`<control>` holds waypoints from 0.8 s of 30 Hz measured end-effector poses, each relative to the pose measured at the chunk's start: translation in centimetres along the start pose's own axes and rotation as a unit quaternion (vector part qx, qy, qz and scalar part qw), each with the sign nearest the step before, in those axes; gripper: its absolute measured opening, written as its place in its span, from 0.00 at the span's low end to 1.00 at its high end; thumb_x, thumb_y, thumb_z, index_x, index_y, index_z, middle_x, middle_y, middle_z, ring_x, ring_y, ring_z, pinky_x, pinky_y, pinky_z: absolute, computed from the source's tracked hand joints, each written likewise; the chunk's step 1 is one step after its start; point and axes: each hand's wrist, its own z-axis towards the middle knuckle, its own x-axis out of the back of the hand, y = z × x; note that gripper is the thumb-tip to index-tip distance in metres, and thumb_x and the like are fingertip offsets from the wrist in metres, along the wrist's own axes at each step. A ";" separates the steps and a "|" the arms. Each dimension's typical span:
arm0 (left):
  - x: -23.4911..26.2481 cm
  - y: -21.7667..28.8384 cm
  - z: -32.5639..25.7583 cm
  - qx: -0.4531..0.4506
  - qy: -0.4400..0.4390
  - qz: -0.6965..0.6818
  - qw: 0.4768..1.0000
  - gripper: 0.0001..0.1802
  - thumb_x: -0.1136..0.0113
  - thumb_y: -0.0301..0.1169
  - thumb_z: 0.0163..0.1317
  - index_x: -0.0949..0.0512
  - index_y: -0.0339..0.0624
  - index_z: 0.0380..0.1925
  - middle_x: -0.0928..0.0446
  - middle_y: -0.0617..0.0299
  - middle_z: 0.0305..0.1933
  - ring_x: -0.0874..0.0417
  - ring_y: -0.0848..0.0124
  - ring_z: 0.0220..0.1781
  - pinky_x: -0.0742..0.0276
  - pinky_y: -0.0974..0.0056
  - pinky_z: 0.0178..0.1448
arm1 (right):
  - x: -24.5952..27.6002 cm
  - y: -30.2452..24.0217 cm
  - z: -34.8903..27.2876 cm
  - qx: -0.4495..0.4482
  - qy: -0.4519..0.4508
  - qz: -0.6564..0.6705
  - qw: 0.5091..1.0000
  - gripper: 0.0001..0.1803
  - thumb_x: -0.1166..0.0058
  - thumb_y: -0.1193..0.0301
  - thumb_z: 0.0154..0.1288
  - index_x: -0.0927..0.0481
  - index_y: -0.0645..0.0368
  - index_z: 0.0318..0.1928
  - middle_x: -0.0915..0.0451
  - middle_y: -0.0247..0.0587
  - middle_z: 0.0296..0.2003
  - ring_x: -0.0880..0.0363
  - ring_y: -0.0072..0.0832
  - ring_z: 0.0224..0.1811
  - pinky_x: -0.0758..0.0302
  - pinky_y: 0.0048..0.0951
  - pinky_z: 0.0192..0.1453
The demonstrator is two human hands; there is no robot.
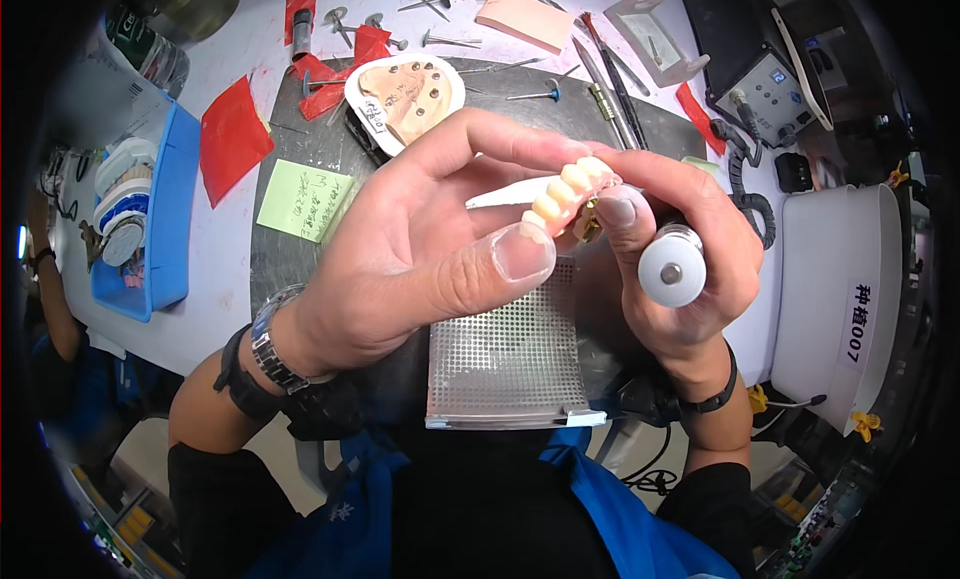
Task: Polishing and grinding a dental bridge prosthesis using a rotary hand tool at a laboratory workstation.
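Note:
A partial denture (568,191) with cream teeth, pink gum and some gold-coloured metal underneath is held between both hands above the bench. My left hand (420,244) grips its near end, thumb in front and fingers behind. The other end is pinched by the thumb and forefinger of my right hand (715,219). That same hand also wraps round a silver cylindrical handpiece (671,267), whose round end faces me; its tip is hidden. Behind my left fingers stands a dental cast (405,94) on a white base, with several metal-lined holes.
Below my hands is a perforated metal grille (500,364). A blue bin (172,219) stands left, near a green note (305,199). Burs, red sheets (233,139) and tools (610,94) lie at the back. On the right are a control box (775,94) with coiled cord and a white tub (830,289).

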 end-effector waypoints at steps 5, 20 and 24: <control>-0.1 1.0 0.1 0.112 0.003 -0.040 0.993 0.39 0.33 0.42 0.62 0.42 0.35 0.64 0.34 0.35 0.65 0.29 0.48 0.69 0.30 0.47 0.71 | 0.5 0.0 0.1 0.023 -0.028 -0.011 0.999 0.12 0.35 0.72 0.63 0.18 0.67 0.43 0.15 0.44 0.34 0.17 0.26 0.30 0.23 0.22 0.34; 0.0 0.2 0.5 0.047 0.060 0.075 0.994 0.43 0.26 0.31 0.53 0.39 0.28 0.64 0.34 0.40 0.66 0.31 0.56 0.70 0.32 0.49 0.73 | 0.2 0.4 -0.3 -0.091 -0.049 -0.113 0.988 0.13 0.29 0.74 0.50 0.20 0.61 0.34 0.23 0.35 0.23 0.29 0.23 0.20 0.35 0.24 0.23; 0.0 0.1 0.5 0.032 0.058 0.095 0.993 0.43 0.26 0.30 0.52 0.39 0.29 0.64 0.34 0.39 0.66 0.29 0.55 0.69 0.33 0.49 0.74 | 0.5 0.6 -0.4 -0.081 -0.073 -0.128 0.986 0.12 0.29 0.75 0.49 0.20 0.61 0.33 0.25 0.36 0.21 0.28 0.26 0.20 0.34 0.26 0.25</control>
